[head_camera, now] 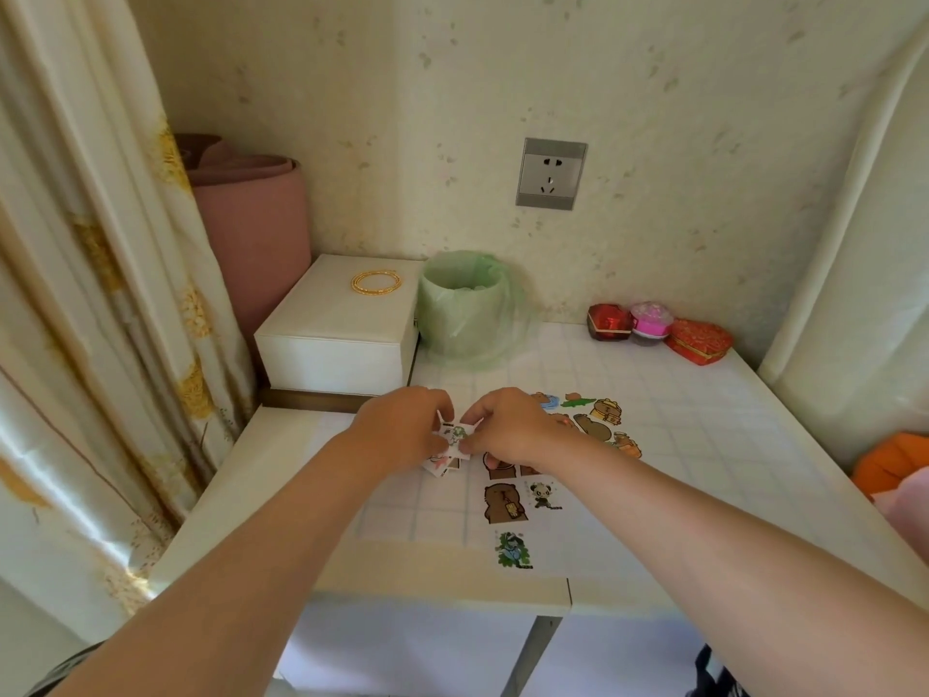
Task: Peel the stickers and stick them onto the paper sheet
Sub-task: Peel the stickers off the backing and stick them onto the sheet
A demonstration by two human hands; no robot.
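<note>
Fingers of the left hand [402, 427] and the right hand [515, 425] curl in from opposite sides onto one small sticker [458, 434], each hand pinching an edge of it just above the table [704, 470]. White corners stick up between the hands, which suggests the backing is being split from the printed face; holding both sides close together gives the grip needed to start the peel. Whether the sticker has come free of its backing is too small to tell. Just under the left hand lie a few more loose stickers [442, 465], kept within reach for the next turns. Below and to the right of the hands lies the paper sheet [432, 550], flat on the table. It already carries a brown capybara sticker [505, 503], a panda sticker [543, 495] and a green figure sticker [513, 548] nearer the front edge. A cluster of cartoon stickers [603, 412] sits beyond the right hand. The task looks partly done, with bare sheet left on the near left side. Farther back stand a green-lined bin [465, 304], probably for discarded backings, a white box [337, 329] with gold bangles [377, 283] on its lid, and red gift boxes [701, 342] by the wall.
</note>
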